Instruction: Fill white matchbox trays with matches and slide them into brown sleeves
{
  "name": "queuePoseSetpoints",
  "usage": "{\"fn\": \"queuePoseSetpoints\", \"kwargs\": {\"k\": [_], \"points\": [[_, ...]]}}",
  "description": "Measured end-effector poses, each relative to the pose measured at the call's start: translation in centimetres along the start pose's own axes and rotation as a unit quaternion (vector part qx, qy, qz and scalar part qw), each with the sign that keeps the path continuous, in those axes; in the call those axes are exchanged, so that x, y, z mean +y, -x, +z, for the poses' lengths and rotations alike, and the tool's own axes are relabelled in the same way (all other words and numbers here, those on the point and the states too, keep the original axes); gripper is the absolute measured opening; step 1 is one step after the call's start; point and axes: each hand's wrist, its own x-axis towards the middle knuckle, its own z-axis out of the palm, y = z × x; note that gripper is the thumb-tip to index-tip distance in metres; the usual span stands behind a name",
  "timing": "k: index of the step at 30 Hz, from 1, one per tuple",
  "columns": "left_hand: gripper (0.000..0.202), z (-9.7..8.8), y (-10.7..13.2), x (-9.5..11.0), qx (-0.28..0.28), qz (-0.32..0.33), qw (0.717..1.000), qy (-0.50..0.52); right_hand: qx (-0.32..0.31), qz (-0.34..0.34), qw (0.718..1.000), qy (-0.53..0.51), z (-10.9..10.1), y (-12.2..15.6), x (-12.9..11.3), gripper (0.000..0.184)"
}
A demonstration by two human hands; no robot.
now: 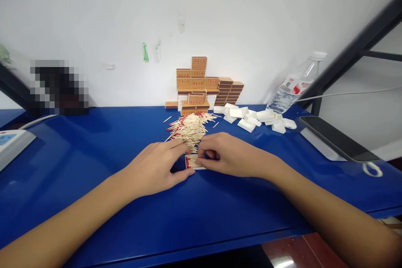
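In the head view, the small tray (199, 169) lies on the table (125, 226), just in front of the match pile (191, 127). The left hand (160, 167) appears to grip its left end between thumb and fingers; the right hand (224, 153) is curled over its right end, thumb on the matches inside, and I cannot tell whether it pinches any. The tray could tip or slide if the left hand pressed unevenly, spilling matches. Fingers working so close could also drag the pile apart, and a knock might topple the stacked boxes (197, 83), whose upper rows narrow to a single box.

Counted: two hands, one tray between them, one bottle (292, 86), one phone (341, 139). The stack's top three rows facing front show one, two and three boxes; one box (171, 105) lies apart. The white trays (246, 124) overlap, perhaps a dozen; the piled matches are too many to count.
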Motion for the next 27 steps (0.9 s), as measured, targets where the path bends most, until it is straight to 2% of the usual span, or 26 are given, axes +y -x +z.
{"fn": "queuePoseSetpoints", "kwargs": {"k": [8,14,20,27], "points": [[0.026,-0.19,-0.01,0.23,-0.013,-0.007,1.0,-0.019,0.011,-0.017,1.0,0.009,-0.22,0.02,-0.3,0.014],[0.027,-0.17,0.06,0.13,-0.01,-0.004,1.0,-0.012,-0.011,-0.044,0.999,-0.02,-0.4,0.15,-0.59,0.012],[0.025,-0.18,0.03,0.07,-0.01,-0.006,1.0,-0.02,-0.018,-0.03,0.999,-0.029,-0.63,0.19,-0.71,0.024],[0.027,-0.31,-0.02,0.25,-0.013,-0.007,1.0,-0.02,-0.023,-0.015,0.999,-0.017,-0.53,0.12,-0.64,0.026]]}}
